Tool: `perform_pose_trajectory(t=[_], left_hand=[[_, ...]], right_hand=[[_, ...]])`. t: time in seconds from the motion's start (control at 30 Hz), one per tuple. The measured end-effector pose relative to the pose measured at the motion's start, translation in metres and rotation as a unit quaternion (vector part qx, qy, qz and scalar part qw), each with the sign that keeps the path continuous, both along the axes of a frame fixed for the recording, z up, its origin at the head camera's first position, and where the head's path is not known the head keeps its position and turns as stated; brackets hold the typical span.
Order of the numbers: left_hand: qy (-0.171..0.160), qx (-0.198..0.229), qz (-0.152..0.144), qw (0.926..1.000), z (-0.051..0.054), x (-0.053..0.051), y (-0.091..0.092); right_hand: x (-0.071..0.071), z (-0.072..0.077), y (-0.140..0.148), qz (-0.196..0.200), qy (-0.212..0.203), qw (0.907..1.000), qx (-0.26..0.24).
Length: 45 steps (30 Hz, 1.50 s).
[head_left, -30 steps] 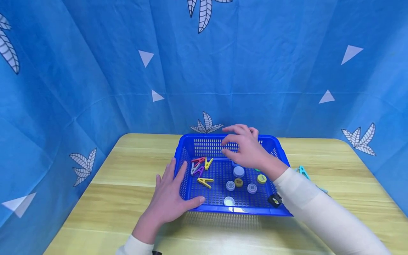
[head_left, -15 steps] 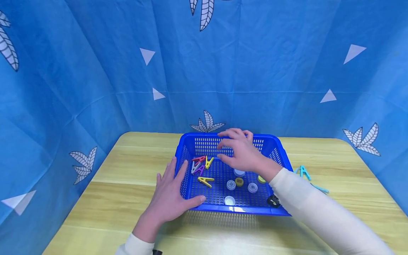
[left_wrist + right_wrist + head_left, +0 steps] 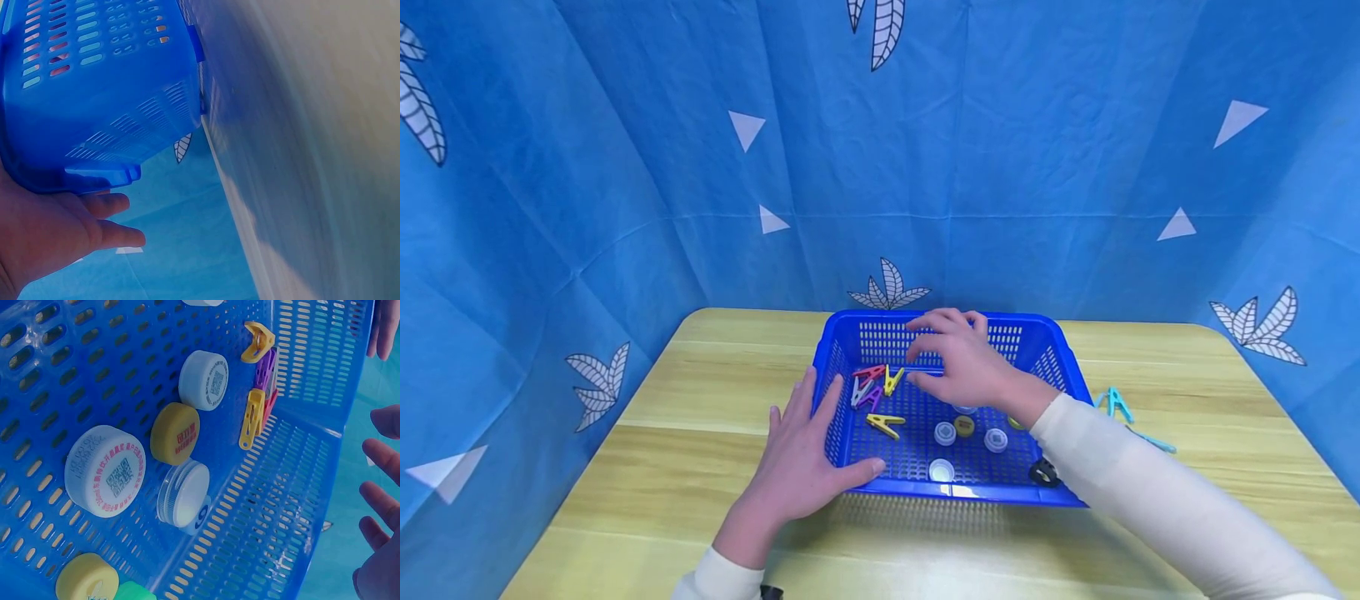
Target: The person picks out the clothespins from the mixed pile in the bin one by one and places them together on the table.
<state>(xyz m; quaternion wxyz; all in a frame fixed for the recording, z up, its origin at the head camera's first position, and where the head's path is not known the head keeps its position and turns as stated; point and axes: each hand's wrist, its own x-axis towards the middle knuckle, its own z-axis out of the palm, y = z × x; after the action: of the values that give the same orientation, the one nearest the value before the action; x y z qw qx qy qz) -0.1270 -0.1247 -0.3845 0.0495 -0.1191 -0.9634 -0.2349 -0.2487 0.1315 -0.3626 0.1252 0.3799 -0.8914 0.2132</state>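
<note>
My left hand [image 3: 801, 467] lies along the left side of a blue plastic basket [image 3: 970, 492], its fingers straight and its thumb over the front rim. Above the basket's back half hovers my right hand [image 3: 966, 367], fingers loosely bent and apart; nothing shows between the fingers [image 3: 382, 500] in the right wrist view. Several clothespins lie at the basket's left: two yellow, a red, a white and a purple clothespin [image 3: 872, 398]. Bottle caps are scattered to their right, among them a large white cap [image 3: 105, 472], a yellow cap [image 3: 175, 433] and a green cap [image 3: 134, 592].
Teal clothespins [image 3: 1116, 404] lie on the wooden table [image 3: 700, 417] to the right of the basket. A blue patterned curtain [image 3: 880, 167] hangs behind and at both sides. The basket has slotted walls.
My right hand has moved slightly left and down over the basket, still holding nothing visible. It covers the large white cap more than before. The left hand has stayed in place.
</note>
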Motion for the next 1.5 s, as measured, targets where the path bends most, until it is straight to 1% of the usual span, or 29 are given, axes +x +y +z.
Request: perform_pose_trajectory(t=[0.2,0.4,0.67,1.0,1.33,1.43,1.5], left_hand=[[-0.003,-0.001,-0.001,1.0000,0.001,0.000,-0.001],[-0.002,-0.001,-0.003,1.0000,0.000,0.000,-0.001],[0.001,0.000,-0.002,1.0000,0.000,0.000,-0.001],[0.002,-0.004,-0.004,1.0000,-0.003,0.001,0.000],[0.001,-0.005,-0.001,1.0000,-0.001,0.000,0.000],[0.002,-0.001,-0.002,1.0000,-0.001,0.000,0.000],[0.001,0.002,-0.003,1.0000,-0.001,0.000,0.000]], right_hand=[[0.000,-0.001,-0.004,0.009,-0.006,0.9998,0.014],[0.001,-0.004,-0.008,0.014,-0.012,0.9989,0.042],[0.001,-0.008,-0.011,0.026,-0.017,0.9982,0.051],[0.000,-0.017,-0.012,0.036,-0.044,0.9964,0.063],[-0.005,-0.023,-0.018,0.053,-0.070,0.9933,0.074],[-0.006,-0.025,-0.020,0.057,-0.075,0.9919,0.085],[-0.006,-0.026,-0.021,0.062,-0.071,0.9905,0.100]])
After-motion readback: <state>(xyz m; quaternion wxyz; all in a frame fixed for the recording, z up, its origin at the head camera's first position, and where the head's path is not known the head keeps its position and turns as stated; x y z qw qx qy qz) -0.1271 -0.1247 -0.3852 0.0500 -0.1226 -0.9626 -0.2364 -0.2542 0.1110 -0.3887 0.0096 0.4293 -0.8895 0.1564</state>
